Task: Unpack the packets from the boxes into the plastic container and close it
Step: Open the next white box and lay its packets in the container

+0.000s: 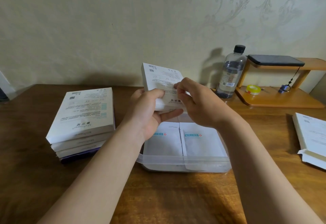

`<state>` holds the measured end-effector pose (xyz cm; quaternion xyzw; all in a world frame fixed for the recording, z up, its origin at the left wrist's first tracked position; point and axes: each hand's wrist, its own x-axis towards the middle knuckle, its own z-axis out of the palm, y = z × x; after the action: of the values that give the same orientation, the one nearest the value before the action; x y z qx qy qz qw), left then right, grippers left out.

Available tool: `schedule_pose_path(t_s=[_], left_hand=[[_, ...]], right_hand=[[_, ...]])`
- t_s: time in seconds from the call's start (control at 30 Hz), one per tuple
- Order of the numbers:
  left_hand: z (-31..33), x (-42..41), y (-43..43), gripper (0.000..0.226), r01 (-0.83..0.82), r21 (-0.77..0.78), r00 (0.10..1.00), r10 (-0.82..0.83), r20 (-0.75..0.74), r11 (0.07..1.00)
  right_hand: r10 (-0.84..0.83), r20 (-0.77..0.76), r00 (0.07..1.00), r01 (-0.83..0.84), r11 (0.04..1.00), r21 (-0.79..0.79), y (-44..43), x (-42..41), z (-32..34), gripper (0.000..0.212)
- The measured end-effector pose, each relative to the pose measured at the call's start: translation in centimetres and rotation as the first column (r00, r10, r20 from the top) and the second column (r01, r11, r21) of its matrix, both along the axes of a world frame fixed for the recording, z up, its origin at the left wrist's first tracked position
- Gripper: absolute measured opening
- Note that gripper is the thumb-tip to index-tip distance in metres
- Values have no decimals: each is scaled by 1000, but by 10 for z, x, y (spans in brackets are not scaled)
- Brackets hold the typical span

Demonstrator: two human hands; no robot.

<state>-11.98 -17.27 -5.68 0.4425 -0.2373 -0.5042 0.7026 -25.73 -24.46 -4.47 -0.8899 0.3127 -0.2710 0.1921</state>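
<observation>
White box (158, 80) gripped in left hand (146, 114), its near end pinched by right hand (197, 103), above clear container (176, 161) holding two packets (200, 142).

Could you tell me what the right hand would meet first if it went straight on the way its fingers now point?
The white box: the right hand points left and away, its fingertips touching the box's printed face. Past that, probably the left hand, though depth is unclear.

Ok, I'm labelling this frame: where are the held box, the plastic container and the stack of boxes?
held box (158, 78), head view, upper printed face.
plastic container (202, 166), head view, front wall.
stack of boxes (86, 111), head view, top box's face.
</observation>
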Motion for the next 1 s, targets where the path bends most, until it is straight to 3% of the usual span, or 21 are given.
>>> schedule_pose_path(t_s=[0.3,1.0], left_hand=[[0,0,-1,25,-20,7,1000,20,-15,1000],[-3,0,-4,27,-96,-14,995,96,-1,995]], right_hand=[[-53,-133,990,49,998,-32,3,-2,13,13],[-9,-251,968,14,1000,18,9,-9,26,17]])
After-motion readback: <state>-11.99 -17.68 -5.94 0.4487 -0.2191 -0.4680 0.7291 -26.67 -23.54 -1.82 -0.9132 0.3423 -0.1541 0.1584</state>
